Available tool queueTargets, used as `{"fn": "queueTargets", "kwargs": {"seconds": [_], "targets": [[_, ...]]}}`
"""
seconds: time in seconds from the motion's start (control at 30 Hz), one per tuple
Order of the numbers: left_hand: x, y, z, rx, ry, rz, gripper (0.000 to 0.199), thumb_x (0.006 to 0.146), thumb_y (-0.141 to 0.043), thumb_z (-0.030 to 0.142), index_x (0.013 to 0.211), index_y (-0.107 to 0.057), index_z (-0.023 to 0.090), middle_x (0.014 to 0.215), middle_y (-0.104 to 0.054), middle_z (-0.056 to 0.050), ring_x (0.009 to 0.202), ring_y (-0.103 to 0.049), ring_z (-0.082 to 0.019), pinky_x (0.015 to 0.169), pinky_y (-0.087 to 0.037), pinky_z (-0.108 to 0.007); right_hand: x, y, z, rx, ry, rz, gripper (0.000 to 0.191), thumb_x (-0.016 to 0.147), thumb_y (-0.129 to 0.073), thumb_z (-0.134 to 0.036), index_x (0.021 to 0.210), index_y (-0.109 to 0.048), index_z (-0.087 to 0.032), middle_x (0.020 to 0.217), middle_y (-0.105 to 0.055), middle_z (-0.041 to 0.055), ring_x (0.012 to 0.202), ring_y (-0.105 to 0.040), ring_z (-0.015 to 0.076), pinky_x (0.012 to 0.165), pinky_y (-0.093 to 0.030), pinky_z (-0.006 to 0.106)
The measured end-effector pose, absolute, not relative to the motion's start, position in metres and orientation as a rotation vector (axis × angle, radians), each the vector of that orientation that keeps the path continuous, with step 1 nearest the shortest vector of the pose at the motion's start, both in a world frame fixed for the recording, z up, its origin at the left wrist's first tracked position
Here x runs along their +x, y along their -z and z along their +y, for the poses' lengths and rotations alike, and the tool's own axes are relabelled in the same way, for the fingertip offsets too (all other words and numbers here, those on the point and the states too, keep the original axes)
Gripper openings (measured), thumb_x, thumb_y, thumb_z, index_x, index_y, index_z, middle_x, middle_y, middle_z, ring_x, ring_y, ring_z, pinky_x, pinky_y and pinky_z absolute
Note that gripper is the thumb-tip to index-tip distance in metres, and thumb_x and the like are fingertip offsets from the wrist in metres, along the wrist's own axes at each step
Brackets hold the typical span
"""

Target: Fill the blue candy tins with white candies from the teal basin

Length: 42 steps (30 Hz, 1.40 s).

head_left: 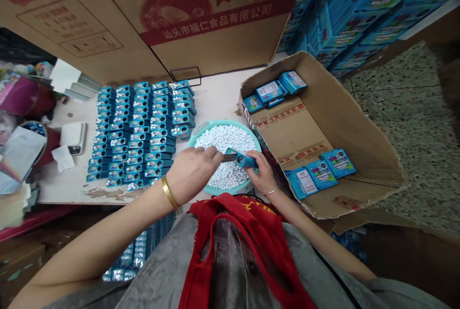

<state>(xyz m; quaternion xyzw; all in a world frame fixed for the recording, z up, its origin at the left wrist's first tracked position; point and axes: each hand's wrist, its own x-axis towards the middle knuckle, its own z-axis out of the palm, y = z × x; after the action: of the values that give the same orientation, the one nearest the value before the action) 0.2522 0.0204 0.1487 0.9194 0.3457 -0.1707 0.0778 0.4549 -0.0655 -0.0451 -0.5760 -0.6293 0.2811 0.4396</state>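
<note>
1. The person's left hand point(190, 172), with a gold bangle point(170, 192) at the wrist, has its fingers pressed together, pinching a narrow dark metal scoop point(228, 158). The scoop's tip meets the end of the tin in the other hand.
2. The right hand point(261, 172), with a thin silver bracelet point(269, 191), has its fingers curled and clamped around a small blue rectangular tin point(242, 160).
3. Both hands and the tin are directly above a round teal plastic basin point(230, 124), which is heaped with small white mints point(224, 143). The tin is not touching the mints.
4. To the left of the basin, long rows of open blue tins point(136, 131) lie side by side on a pale tabletop point(215, 98), with white mints visible in many of them.
5. To the right, an open brown cardboard box point(323, 108) holds blue printed packets point(321, 175), some at its far end and some at its near end.
6. Stacked blue cartons point(352, 7) stand at the far right, above a speckled terrazzo floor point(413, 131).
</note>
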Motion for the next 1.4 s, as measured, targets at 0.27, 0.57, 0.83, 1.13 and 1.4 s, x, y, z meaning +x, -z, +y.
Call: {"fn": "queueTargets", "kwargs": {"seconds": [0.27, 0.57, 0.83, 1.13, 1.4], "targets": [[0.186, 0.011, 0.017, 2.319, 0.591, 1.308, 0.02, 0.092, -0.045, 0.014, 0.107, -0.057, 0.015, 0.105, -0.064, -0.012, 0.096, -0.064, -0.023, 0.08, -0.049, -0.035, 0.471, 0.045, -0.065, -1.518, -0.72, -1.419, 0.031, 0.082, -0.062, -0.025, 0.112, -0.056, -0.023, 0.112, -0.063, 0.008, 0.105, -0.06, 0.0244, 0.097, -0.048, 0.044], [0.247, 0.083, -0.005, 2.072, 0.167, 1.274, 0.039, 0.088, -0.045, 0.013, 0.126, -0.052, 0.02, 0.127, -0.06, -0.012, 0.112, -0.06, -0.025, 0.095, -0.048, -0.037, 0.475, 0.051, -0.071, -1.628, -0.752, -1.212, 0.04, 0.079, -0.07, -0.039, 0.11, -0.055, -0.021, 0.099, -0.063, 0.0041, 0.089, -0.059, 0.0202, 0.085, -0.049, 0.037], [0.195, 0.021, 0.003, 2.104, -0.023, 1.108, 0.029, 0.094, -0.047, 0.03, 0.118, -0.052, 0.016, 0.115, -0.064, -0.011, 0.103, -0.062, -0.02, 0.089, -0.048, -0.032, 0.477, 0.05, -0.074, -1.671, -0.705, -1.245, 0.035, 0.08, -0.068, -0.037, 0.11, -0.056, -0.021, 0.099, -0.064, 0.0044, 0.09, -0.06, 0.0211, 0.085, -0.049, 0.038], [0.215, -0.08, 0.022, 2.422, 0.167, 0.952, 0.02, 0.096, -0.044, 0.027, 0.109, -0.054, 0.016, 0.103, -0.065, -0.008, 0.093, -0.063, -0.019, 0.079, -0.048, -0.03, 0.464, 0.041, -0.065, -1.501, -0.685, -1.565, 0.036, 0.079, -0.053, -0.016, 0.113, -0.055, -0.024, 0.113, -0.061, 0.0088, 0.109, -0.058, 0.0259, 0.099, -0.047, 0.047], [0.263, -0.141, 0.014, 2.678, 0.591, 1.012, 0.023, 0.09, -0.042, 0.006, 0.107, -0.056, 0.012, 0.09, -0.066, -0.01, 0.08, -0.064, -0.02, 0.067, -0.048, -0.029, 0.451, 0.044, -0.067, -1.383, -0.748, -1.586, 0.035, 0.08, -0.054, -0.015, 0.115, -0.056, -0.023, 0.114, -0.061, 0.0094, 0.111, -0.058, 0.0256, 0.1, -0.047, 0.047]]}}
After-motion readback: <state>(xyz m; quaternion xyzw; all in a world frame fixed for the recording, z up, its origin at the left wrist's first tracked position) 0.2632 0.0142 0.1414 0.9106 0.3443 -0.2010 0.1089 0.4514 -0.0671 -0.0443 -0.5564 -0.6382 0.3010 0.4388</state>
